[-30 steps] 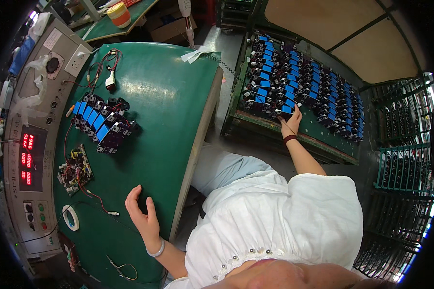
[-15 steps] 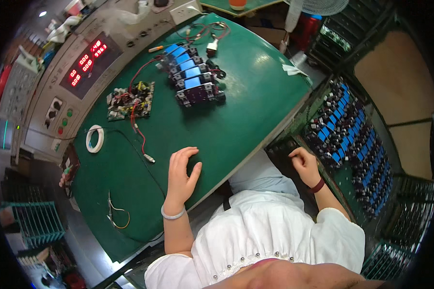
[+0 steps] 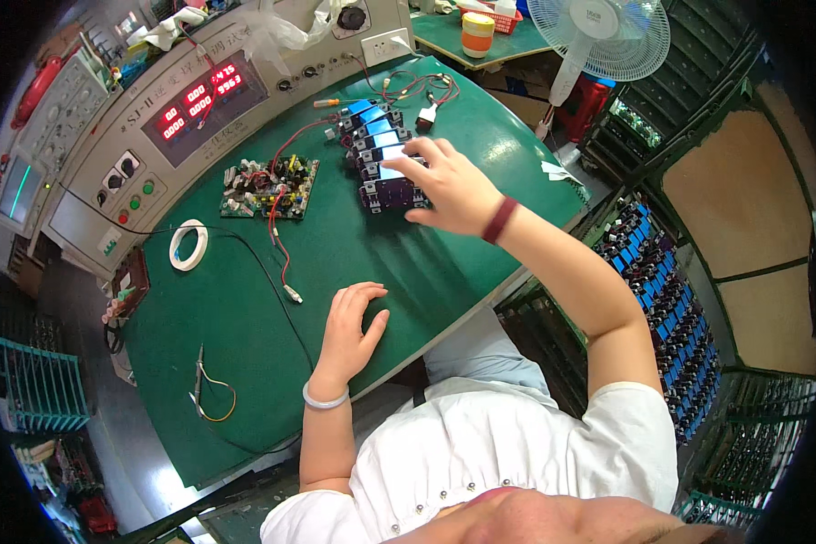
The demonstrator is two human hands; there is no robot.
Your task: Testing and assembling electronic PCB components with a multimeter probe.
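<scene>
My right hand is stretched over the near end of a row of black circuit modules with blue tops. Its fingers and thumb are apart around the nearest module; whether they touch it cannot be made out. Flat on the green table, near its front edge, lies my left hand, fingers loosely spread and holding nothing. Left of the modules is a populated circuit board with red and black leads, one ending in a white connector.
A test console with red digits lines the far left. A white ring and a probe with a thin wire lie at left. More blue-topped modules fill a rack at right. A fan stands beyond the table.
My right hand has risen from beside my lap at the right and moved over the table to the modules. My left hand has stayed in nearly the same place. The view has shifted slightly.
</scene>
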